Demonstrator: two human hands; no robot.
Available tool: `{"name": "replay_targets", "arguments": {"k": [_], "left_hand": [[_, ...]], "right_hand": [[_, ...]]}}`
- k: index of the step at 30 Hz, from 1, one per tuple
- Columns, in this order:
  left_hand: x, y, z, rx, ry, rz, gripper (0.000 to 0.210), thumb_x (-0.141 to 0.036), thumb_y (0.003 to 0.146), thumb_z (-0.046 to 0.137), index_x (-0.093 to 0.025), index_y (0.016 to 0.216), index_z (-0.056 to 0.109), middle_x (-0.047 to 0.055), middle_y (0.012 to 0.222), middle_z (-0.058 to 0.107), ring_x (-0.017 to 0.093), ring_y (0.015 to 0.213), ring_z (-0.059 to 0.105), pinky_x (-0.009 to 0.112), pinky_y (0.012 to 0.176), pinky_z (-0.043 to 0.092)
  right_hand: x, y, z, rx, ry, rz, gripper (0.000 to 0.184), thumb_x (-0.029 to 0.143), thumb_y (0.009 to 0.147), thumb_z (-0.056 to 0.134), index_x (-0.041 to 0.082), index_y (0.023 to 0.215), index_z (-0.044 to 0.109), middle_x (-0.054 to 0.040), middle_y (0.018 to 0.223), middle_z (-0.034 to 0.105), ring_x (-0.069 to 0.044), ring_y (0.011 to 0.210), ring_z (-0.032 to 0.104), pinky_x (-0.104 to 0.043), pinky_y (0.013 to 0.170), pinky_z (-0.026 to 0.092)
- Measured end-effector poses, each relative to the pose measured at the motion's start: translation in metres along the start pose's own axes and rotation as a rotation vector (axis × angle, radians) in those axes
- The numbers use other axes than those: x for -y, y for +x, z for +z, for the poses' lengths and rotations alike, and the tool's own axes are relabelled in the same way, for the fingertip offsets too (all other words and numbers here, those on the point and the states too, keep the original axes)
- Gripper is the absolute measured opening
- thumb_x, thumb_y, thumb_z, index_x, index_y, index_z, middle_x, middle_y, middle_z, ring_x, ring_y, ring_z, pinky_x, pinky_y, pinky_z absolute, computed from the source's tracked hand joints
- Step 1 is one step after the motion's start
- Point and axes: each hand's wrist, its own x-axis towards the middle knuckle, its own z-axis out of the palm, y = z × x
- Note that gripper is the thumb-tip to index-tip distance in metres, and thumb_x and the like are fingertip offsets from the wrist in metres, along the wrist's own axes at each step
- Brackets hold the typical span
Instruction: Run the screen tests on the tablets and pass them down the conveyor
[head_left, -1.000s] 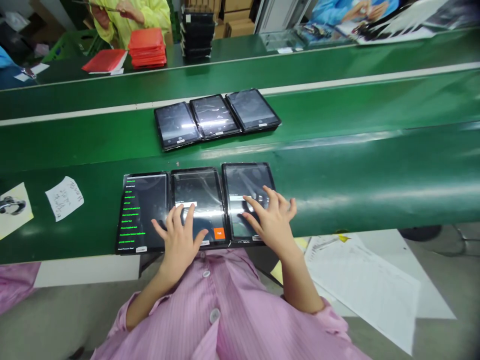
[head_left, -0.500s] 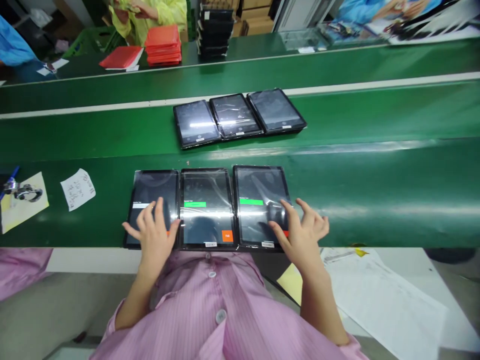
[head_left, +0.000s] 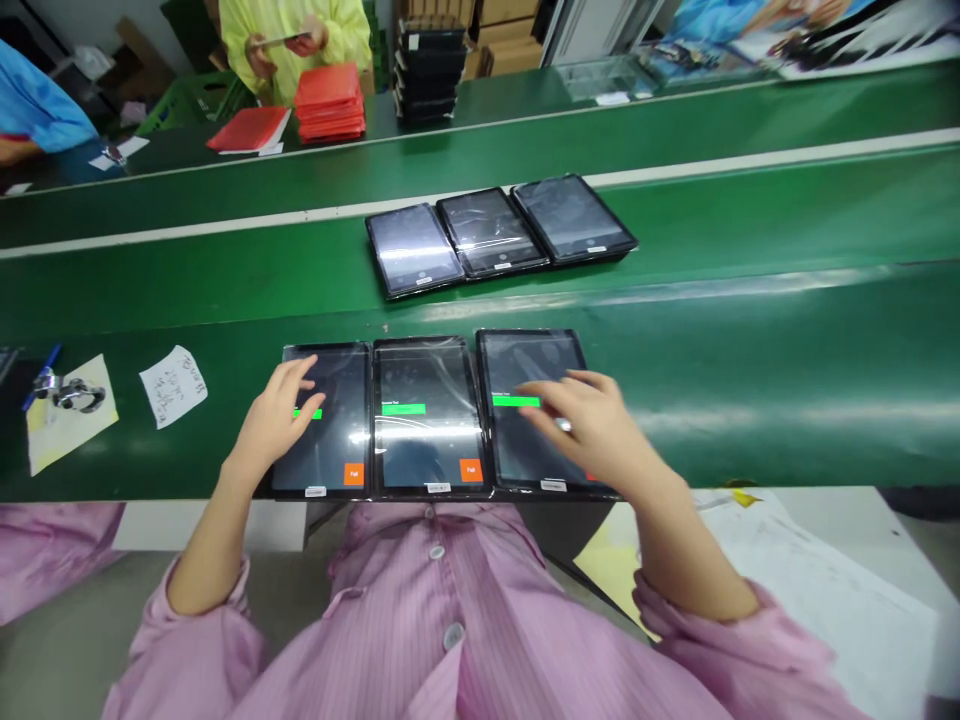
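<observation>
Three black tablets lie side by side at the near edge of the green bench, each showing a green bar. Over the left tablet point(head_left: 341, 385) is my left hand point(head_left: 271, 415), open, its thumb near the green bar. The middle tablet point(head_left: 427, 375) has an orange "Fail" box and no hand on it. At the right tablet point(head_left: 525, 355), my right hand point(head_left: 589, 425) is open, fingertips by the green bar, with a ring on one finger. Whether either hand touches the glass I cannot tell. My right hand partly hides the right tablet's orange box.
Further back, three more tablets point(head_left: 491, 232) lie in a row. To the left are a handwritten note point(head_left: 174, 388) and a yellowish paper point(head_left: 56, 440) with a metal object point(head_left: 79, 396). Across the bench, red packets point(head_left: 330, 100) and black boxes point(head_left: 427, 75) stand near a person in yellow point(head_left: 345, 35).
My left hand has moved left and up over its tablet, uncovering the orange box. My right hand has shifted up toward the green bar. The left tablet's white bar now shows green.
</observation>
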Motion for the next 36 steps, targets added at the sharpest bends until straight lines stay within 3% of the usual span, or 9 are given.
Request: {"name": "replay_targets", "arguments": {"k": [3, 6, 11, 14, 17, 23, 29, 32, 36], "left_hand": [[-0.005, 0.045, 0.008, 0.084, 0.15, 0.229, 0.056, -0.041, 0.101, 0.043, -0.014, 0.15, 0.041, 0.019, 0.153, 0.042, 0.03, 0.137, 0.051, 0.048, 0.113, 0.043], [-0.014, 0.068, 0.021, 0.184, 0.275, 0.412, 0.064, -0.04, 0.1, 0.047, -0.01, 0.155, 0.033, 0.022, 0.161, 0.032, 0.034, 0.15, 0.032, 0.059, 0.122, 0.025], [-0.015, 0.055, 0.027, 0.212, 0.31, 0.498, 0.064, -0.043, 0.101, 0.047, -0.01, 0.155, 0.035, 0.02, 0.151, 0.049, 0.03, 0.138, 0.049, 0.047, 0.115, 0.04], [-0.01, 0.052, 0.026, 0.145, 0.33, 0.485, 0.053, -0.04, 0.102, 0.044, -0.016, 0.149, 0.044, 0.018, 0.14, 0.059, 0.031, 0.126, 0.059, 0.052, 0.11, 0.042], [-0.006, 0.06, 0.027, 0.072, 0.329, 0.473, 0.051, -0.04, 0.102, 0.043, -0.013, 0.145, 0.044, 0.021, 0.148, 0.052, 0.035, 0.133, 0.053, 0.063, 0.118, 0.027], [0.001, 0.041, 0.016, 0.155, 0.184, 0.495, 0.034, -0.042, 0.103, 0.042, -0.017, 0.119, 0.057, 0.013, 0.123, 0.068, 0.027, 0.115, 0.064, 0.048, 0.111, 0.04], [0.019, 0.019, 0.007, -0.005, 0.266, 0.237, 0.036, -0.042, 0.103, 0.038, -0.021, 0.116, 0.065, 0.012, 0.118, 0.067, 0.031, 0.113, 0.063, 0.061, 0.112, 0.029], [0.024, 0.028, 0.012, -0.032, 0.238, 0.143, 0.04, -0.041, 0.103, 0.035, -0.022, 0.116, 0.068, 0.013, 0.118, 0.064, 0.03, 0.115, 0.06, 0.06, 0.112, 0.029], [0.023, 0.045, 0.02, -0.034, 0.23, 0.107, 0.045, -0.043, 0.103, 0.032, -0.025, 0.119, 0.071, 0.014, 0.122, 0.059, 0.03, 0.121, 0.056, 0.061, 0.113, 0.027]], "right_hand": [[0.022, 0.049, 0.012, 0.128, 0.007, -0.181, 0.036, 0.042, 0.104, 0.042, 0.021, 0.123, 0.065, -0.0105, 0.112, 0.073, -0.026, 0.105, 0.062, -0.049, 0.107, 0.032], [0.034, 0.087, 0.03, 0.145, -0.074, -0.192, 0.047, 0.044, 0.102, 0.048, 0.017, 0.139, 0.054, -0.0172, 0.146, 0.057, -0.037, 0.132, 0.047, -0.064, 0.112, 0.02], [0.029, 0.097, 0.042, 0.2, -0.075, -0.264, 0.045, 0.046, 0.101, 0.052, 0.014, 0.133, 0.056, -0.0182, 0.136, 0.065, -0.036, 0.127, 0.051, -0.072, 0.115, 0.01], [0.03, 0.097, 0.042, 0.2, -0.029, -0.287, 0.046, 0.047, 0.1, 0.052, 0.015, 0.132, 0.056, -0.0171, 0.126, 0.069, -0.034, 0.123, 0.054, -0.07, 0.116, 0.011], [0.032, 0.105, 0.043, 0.163, -0.041, -0.231, 0.047, 0.046, 0.099, 0.055, 0.014, 0.133, 0.056, -0.021, 0.14, 0.06, -0.039, 0.135, 0.045, -0.073, 0.115, 0.01], [-0.007, 0.088, 0.028, 0.198, 0.026, -0.26, 0.048, 0.054, 0.101, 0.048, 0.02, 0.132, 0.059, -0.0133, 0.123, 0.071, -0.032, 0.12, 0.058, -0.069, 0.119, 0.008], [-0.078, 0.047, 0.015, 0.124, -0.207, 0.053, 0.05, 0.054, 0.1, 0.048, 0.025, 0.137, 0.064, -0.0166, 0.166, 0.028, -0.046, 0.146, 0.028, -0.078, 0.111, 0.015], [-0.091, 0.041, 0.015, 0.088, -0.219, 0.059, 0.043, 0.054, 0.101, 0.045, 0.032, 0.125, 0.073, -0.0101, 0.168, 0.025, -0.043, 0.147, 0.028, -0.074, 0.113, 0.018], [-0.095, 0.043, 0.013, 0.037, -0.249, 0.141, 0.045, 0.054, 0.101, 0.045, 0.031, 0.131, 0.07, -0.0142, 0.164, 0.032, -0.046, 0.143, 0.032, -0.081, 0.108, 0.019]]}}
